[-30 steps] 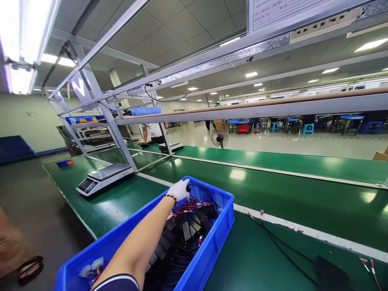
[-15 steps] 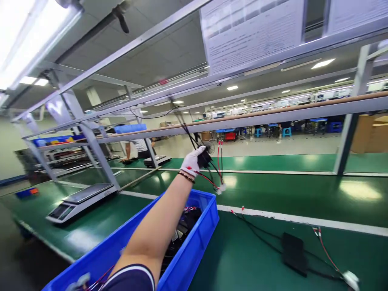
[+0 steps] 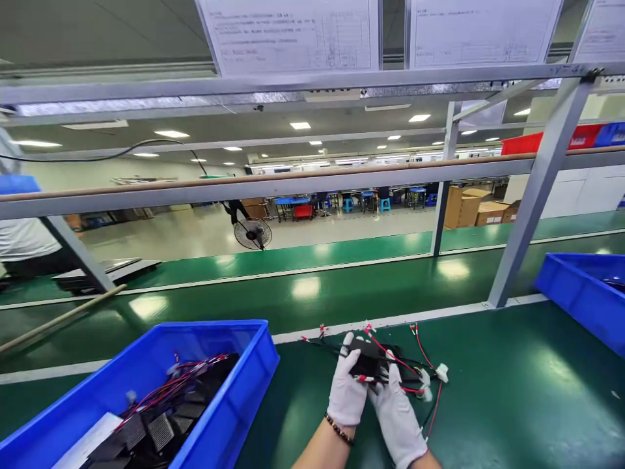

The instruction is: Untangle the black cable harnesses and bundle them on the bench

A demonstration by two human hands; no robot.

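Both gloved hands are meeting low at centre frame, the left hand [image 3: 347, 389] wrapping its fingers over the near-left edge of a black module [image 3: 367, 362] and the right hand [image 3: 398, 412] pinching it from five o'clock, wrists angling in from below. Red and black wires [image 3: 411, 365] with white connectors [image 3: 442, 372] are trailing toward three o'clock across the green bench [image 3: 512, 391], a blue bin [image 3: 244, 378] of similar modules sitting at nine o'clock and another blue bin [image 3: 576, 293] at two o'clock. The module is lying flat, long axis running roughly nine to three.
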